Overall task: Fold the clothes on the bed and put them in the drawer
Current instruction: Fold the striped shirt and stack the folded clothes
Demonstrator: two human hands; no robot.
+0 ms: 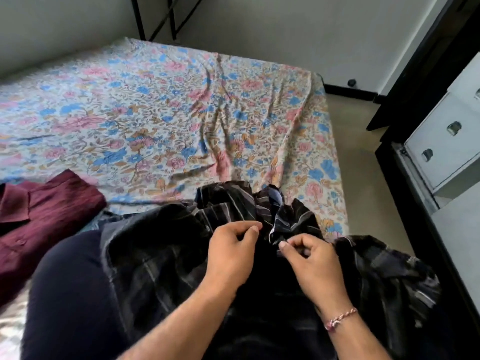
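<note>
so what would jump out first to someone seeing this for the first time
Two bare hands in the near middle, the left hand and the right hand, each pinching a dark striped shirt bunched over the lap. Behind it spreads the flowered bedsheet, with a folded maroon shirt lying at the left.

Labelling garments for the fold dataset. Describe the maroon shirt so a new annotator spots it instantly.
Start at the bed with the floral sheet and go to its near left edge. The maroon shirt lies there flat, collar showing. It is plain dark red and untouched, unlike the black striped shirt bunched in the person's lap.
</note>
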